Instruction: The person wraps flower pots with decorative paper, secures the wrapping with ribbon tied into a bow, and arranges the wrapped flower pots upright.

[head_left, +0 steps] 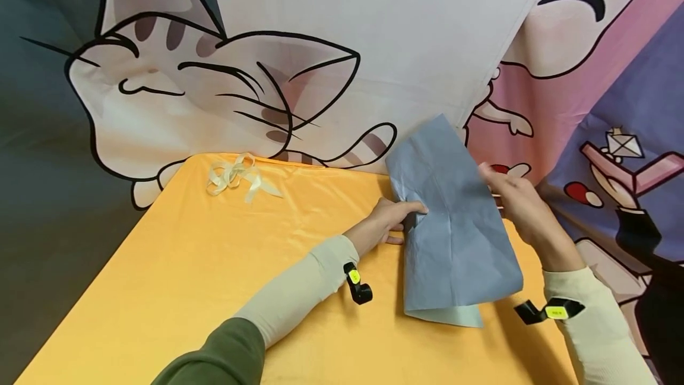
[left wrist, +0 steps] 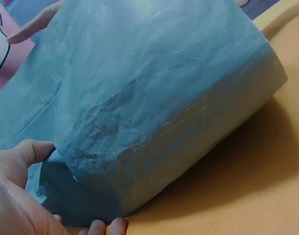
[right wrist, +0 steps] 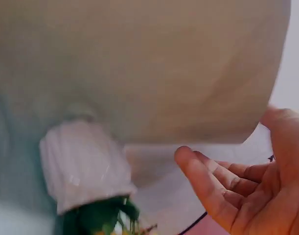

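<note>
pinching the blue paper at its left edge, the left hand has it over the right side of the yellow counter, while the right hand spreads its fingers by the other edge, with ribbon near the back, a cat picture behind, and a white bundle with green bits under the paper.

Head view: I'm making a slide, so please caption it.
Left hand pinches blue-gray paper over a yellow tablecloth; right hand beside it, pale ribbon farther left.
</note>
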Motion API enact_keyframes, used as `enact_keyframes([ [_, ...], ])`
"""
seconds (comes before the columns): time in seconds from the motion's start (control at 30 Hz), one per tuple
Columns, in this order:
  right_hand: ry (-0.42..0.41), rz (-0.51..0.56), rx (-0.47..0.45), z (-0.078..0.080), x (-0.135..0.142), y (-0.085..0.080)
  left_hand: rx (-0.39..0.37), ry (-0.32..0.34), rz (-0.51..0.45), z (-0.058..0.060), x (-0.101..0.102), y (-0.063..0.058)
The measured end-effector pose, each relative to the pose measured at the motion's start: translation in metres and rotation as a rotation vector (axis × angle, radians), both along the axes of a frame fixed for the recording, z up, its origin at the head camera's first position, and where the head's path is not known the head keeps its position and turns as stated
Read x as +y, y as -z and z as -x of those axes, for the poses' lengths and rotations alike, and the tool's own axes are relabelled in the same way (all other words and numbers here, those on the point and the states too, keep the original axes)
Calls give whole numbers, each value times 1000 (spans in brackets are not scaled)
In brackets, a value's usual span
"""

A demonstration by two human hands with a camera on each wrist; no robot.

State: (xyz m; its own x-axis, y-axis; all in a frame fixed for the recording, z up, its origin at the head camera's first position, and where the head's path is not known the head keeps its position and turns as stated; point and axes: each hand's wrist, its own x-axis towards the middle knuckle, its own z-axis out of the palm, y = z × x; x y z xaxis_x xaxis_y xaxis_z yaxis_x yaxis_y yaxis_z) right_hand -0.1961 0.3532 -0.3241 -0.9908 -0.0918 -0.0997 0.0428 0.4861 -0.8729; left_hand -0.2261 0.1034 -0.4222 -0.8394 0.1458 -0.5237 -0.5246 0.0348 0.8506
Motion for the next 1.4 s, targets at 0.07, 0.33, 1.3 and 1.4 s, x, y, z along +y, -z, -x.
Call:
enact_keyframes([
  [0.07, 9, -176, 22, 0, 1, 2, -11, -2, -2, 0, 0, 0],
  [0.33, 69, -419, 9, -5, 25, 28, -16, 37, -15, 2, -3, -2],
  [1.3, -490, -835, 417, -15, -47, -4, -27, 70, -25, 4, -11, -7],
  [1.4, -587, -846, 367, -3, -55, 4, -37, 73, -32, 3, -9, -6],
])
